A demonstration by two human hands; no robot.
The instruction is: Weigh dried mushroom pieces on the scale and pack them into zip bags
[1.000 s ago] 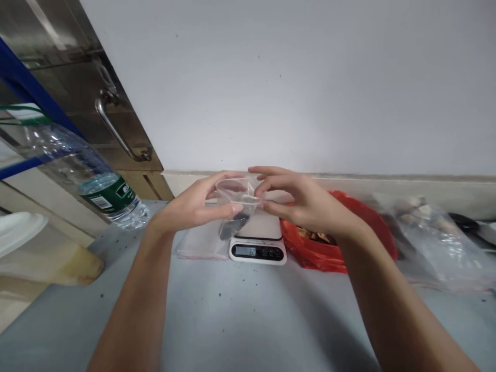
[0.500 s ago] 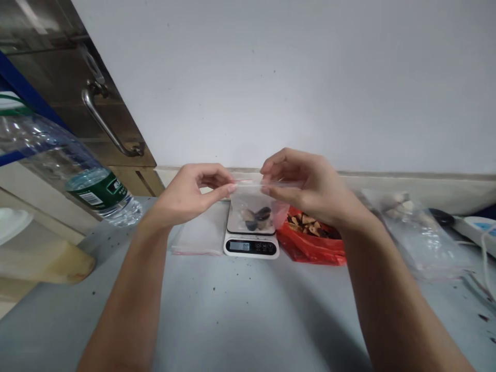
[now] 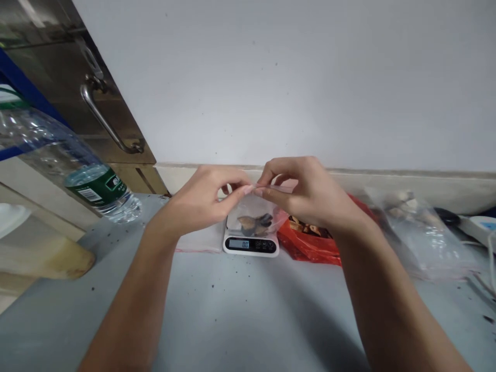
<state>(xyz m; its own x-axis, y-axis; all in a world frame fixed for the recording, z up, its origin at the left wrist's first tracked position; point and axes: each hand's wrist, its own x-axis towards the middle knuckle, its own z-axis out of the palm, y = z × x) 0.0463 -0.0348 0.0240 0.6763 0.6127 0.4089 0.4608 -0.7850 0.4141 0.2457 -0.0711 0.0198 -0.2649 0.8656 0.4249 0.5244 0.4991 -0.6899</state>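
White wall (image 3: 279, 82) fills the upper view, above a grey table (image 3: 217, 320). At far left stands a steel door (image 3: 50, 67) with a bent handle (image 3: 106, 121). Near it, a bottle (image 3: 89, 181) with a green label holds clear liquid; a tub (image 3: 39, 253) with yellowish contents sits at the table's left edge. On the right lies a clear bag (image 3: 418, 237) with pale pieces inside. Closer in, partly behind the right forearm, a red bag (image 3: 310, 250) holds tan and dark pieces.

The left hand (image 3: 207, 199) and the right hand (image 3: 306, 191) meet over the middle of the table, each pinching the top edge of a pouch (image 3: 247, 207) between thumb and fingers, their fingertips nearly touching. Beneath them is a white scale (image 3: 251, 252), beside the red bag; flat plastic sheets (image 3: 199, 243) lie just to its left. The pouch hangs over the scale's plate, though whether its bottom touches is hard to tell. Dark and tan slices (image 3: 253, 225) are gathered low in the pouch. The scale's display (image 3: 242, 244) reads 0.0.
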